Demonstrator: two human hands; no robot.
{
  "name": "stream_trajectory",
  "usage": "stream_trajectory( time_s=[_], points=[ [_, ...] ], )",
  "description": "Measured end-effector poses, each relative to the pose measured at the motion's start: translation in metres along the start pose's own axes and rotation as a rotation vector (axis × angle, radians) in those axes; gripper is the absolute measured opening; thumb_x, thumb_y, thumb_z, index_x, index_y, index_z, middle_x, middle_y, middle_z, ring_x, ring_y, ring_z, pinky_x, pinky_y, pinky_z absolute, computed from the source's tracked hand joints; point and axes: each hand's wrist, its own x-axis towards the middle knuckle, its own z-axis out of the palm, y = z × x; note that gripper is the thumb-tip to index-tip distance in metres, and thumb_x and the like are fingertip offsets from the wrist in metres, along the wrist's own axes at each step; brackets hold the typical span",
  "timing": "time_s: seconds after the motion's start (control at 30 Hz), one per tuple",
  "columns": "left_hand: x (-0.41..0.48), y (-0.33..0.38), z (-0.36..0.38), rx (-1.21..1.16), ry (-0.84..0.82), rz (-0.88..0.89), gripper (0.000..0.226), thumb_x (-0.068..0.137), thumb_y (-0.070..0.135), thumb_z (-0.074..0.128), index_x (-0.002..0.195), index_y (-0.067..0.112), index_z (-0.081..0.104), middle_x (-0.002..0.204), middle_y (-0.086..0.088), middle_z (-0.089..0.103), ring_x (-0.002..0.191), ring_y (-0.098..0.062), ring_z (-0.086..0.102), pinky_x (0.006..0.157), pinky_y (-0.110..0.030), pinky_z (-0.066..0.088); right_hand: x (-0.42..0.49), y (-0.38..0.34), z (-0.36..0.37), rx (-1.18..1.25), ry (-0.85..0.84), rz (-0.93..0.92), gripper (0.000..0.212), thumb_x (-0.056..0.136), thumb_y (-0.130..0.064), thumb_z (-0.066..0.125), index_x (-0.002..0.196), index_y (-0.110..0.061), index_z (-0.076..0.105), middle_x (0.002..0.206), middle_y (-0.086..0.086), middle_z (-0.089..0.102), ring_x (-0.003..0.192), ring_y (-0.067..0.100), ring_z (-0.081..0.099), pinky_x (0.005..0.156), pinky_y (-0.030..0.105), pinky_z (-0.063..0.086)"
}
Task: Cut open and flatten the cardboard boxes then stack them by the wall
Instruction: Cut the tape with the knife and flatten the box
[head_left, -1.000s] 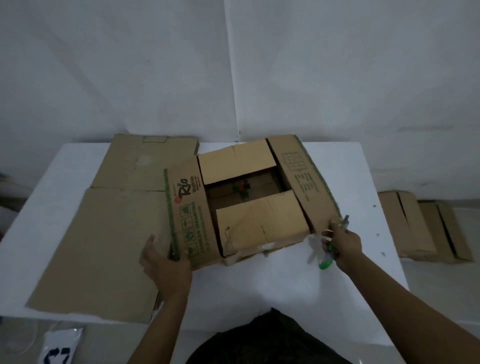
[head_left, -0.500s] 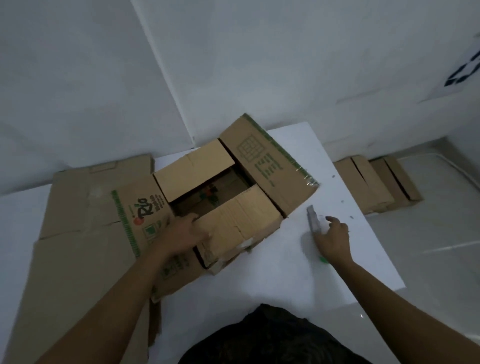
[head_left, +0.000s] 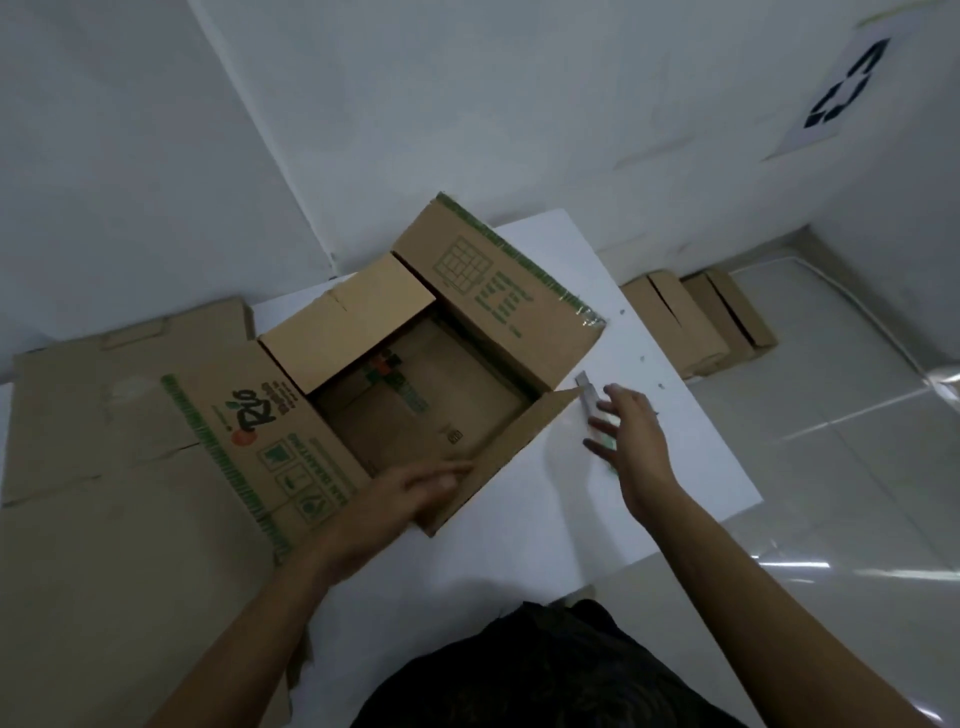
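Two hands: left hand (head_left: 410, 499) lies straight-fingered on the near flap; right hand (head_left: 631, 441) is spread, gripping nothing.
Box (head_left: 291, 415): open, just beyond the left hand, on the tabletop (head_left: 545, 519).
Cutter (head_left: 588, 397): under the right hand's fingertips; contact unclear.
Flattened cardboard (head_left: 104, 467): left of the left hand.
Folded boxes (head_left: 685, 322): on the floor (head_left: 857, 415), beyond the right hand.

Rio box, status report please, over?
Left hand flat on near flap of Rio box. Right hand open over utility knife on table. Not yet flattened. Flattened cardboard alongside.
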Motion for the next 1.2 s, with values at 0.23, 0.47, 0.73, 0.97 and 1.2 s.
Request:
stream_trajectory(
  time_s=[0.23, 0.47, 0.73, 0.97, 1.2],
  points=[
    [0.047, -0.018, 0.032, 1.032, 0.152, -0.105, 0.037, 0.100, 0.030, 0.050, 0.131, 0.010, 0.050, 0.123, -0.008, 0.063, 0.106, -0.023, 0.061, 0.077, -0.024, 0.039, -0.042, 0.020, 0.016, -0.573, 0.109, -0.517, 0.038, 0.096, -0.028, 0.063, 0.130, -0.022, 0.048, 0.134, -0.002, 0.043, 0.120, 0.011, 0.045, 0.097, 0.024, 0.039],
    [0.052, 0.021, 0.049, 0.632, -0.220, -0.125, 0.035, 0.105, 0.035, 0.039, 0.128, 0.017, 0.057, 0.098, -0.001, 0.063, 0.087, -0.015, 0.061, 0.078, -0.033, 0.051, -0.037, 0.058, 0.053, -0.571, -0.076, 0.003, 0.085, 0.087, -0.053, 0.068, 0.149, -0.014, 0.024, 0.144, 0.013, 0.031, 0.118, 0.029, 0.048, 0.096, 0.042, 0.050],
    [0.061, 0.029, -0.053, 1.021, 0.195, -0.275, 0.069, 0.100, 0.033, 0.045, 0.157, 0.008, 0.016, 0.164, -0.020, -0.004, 0.151, -0.038, 0.007, 0.123, -0.047, 0.017, -0.004, 0.071, 0.049, -0.633, -0.192, 0.139, 0.097, 0.091, -0.027, 0.064, 0.155, -0.030, -0.009, 0.156, 0.013, 0.016, 0.123, 0.044, 0.048, 0.070, 0.050, 0.063],
    [0.056, 0.001, -0.119, 1.177, 0.646, -0.175, 0.091, 0.092, 0.047, 0.052, 0.158, 0.011, 0.002, 0.164, -0.019, -0.013, 0.151, -0.037, -0.015, 0.116, -0.059, -0.007, -0.006, 0.077, 0.049, -0.662, -0.196, 0.089, 0.096, 0.079, -0.041, 0.061, 0.148, -0.047, -0.007, 0.153, 0.011, 0.025, 0.121, 0.043, 0.050, 0.071, 0.052, 0.062],
    [0.058, -0.046, -0.149, 0.724, 0.566, -0.391, 0.109, 0.082, 0.050, 0.066, 0.157, 0.020, -0.007, 0.165, -0.013, 0.006, 0.148, -0.039, 0.015, 0.116, -0.062, 0.022, -0.007, 0.076, 0.051, -0.596, -0.175, 0.132, 0.082, 0.095, -0.023, 0.053, 0.152, -0.032, -0.006, 0.131, 0.014, 0.044, 0.087, 0.030, 0.059, 0.067, 0.051, 0.062]
  ],
)
